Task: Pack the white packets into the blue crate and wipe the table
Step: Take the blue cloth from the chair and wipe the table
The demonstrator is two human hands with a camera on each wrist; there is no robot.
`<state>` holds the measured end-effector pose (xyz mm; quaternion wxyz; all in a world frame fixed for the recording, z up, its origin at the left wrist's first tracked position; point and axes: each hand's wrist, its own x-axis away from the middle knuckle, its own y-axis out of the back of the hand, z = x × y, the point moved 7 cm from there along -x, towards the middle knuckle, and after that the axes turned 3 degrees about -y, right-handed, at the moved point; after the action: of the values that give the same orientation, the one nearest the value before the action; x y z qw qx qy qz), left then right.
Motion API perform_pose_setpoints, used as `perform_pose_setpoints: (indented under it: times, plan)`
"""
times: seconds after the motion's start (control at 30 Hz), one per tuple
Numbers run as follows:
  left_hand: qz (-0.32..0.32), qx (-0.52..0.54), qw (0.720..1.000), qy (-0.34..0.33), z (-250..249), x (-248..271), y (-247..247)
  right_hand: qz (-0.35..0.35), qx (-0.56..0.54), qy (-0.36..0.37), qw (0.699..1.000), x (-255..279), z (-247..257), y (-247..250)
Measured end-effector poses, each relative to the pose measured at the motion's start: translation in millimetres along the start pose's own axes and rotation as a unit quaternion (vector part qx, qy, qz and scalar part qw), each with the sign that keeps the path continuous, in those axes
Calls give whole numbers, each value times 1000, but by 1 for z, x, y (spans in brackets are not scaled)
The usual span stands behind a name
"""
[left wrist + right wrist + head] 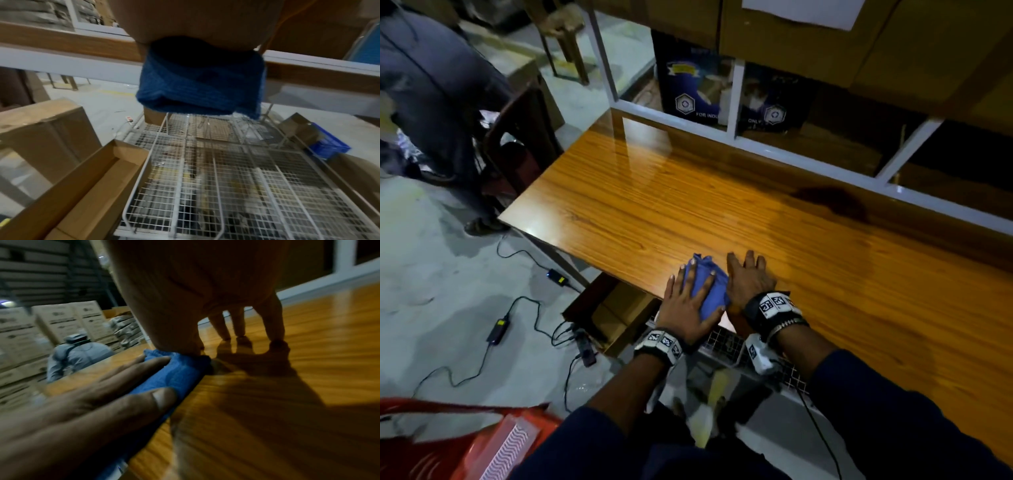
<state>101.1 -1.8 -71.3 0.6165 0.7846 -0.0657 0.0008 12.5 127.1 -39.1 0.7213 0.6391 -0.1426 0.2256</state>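
A folded blue cloth (707, 287) lies at the near left edge of the glossy wooden table (688, 205). My left hand (690, 301) presses flat on it, fingers straight and spread. My right hand (748, 274) lies flat on the table beside it, its thumb side touching the cloth's right edge. In the left wrist view the cloth (201, 87) hangs over the table edge below my palm (195, 24), and a blue crate (329, 146) stands on the floor to the right. The right wrist view shows the cloth (176, 373) under my left fingers (144, 365). No white packets are in view.
A wire rack (226, 178) and an open cardboard box (92, 178) sit under the table. A white-framed shelf (736, 99) lines the far edge. Another person (431, 85) stands by a dark chair (524, 137) at the left. Cables (517, 308) cross the floor near a red chair (465, 442).
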Motion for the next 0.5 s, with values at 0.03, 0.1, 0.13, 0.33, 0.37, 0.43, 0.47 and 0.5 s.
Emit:
perform_pose_setpoints:
  times: [0.03,0.1,0.13,0.33,0.37,0.43,0.47,0.5]
  plan:
    - [-2,7,1000,-4,7,2,1,17,-2,-3,1000,1,1,-3]
    - [-14,3,1000,2,28,4,5,38,-32,-5,999,2,6,-4]
    - [-23,-1,1000,12,45,2,9,48,-53,-10,997,0,7,-2]
    - [-7,-46,997,63,199,-9,26,53,-103,-52,992,-6,16,-6]
    - [11,-66,996,52,227,-13,29,36,-108,-58,992,-8,18,-5]
    - [27,-114,993,9,266,-17,39,0,-110,-73,991,-9,22,-4]
    - [27,-136,990,-17,283,-18,45,-15,-112,-88,990,-9,25,-5]
    - [17,-164,986,-37,296,-19,54,-29,-112,-101,988,-9,27,-6]
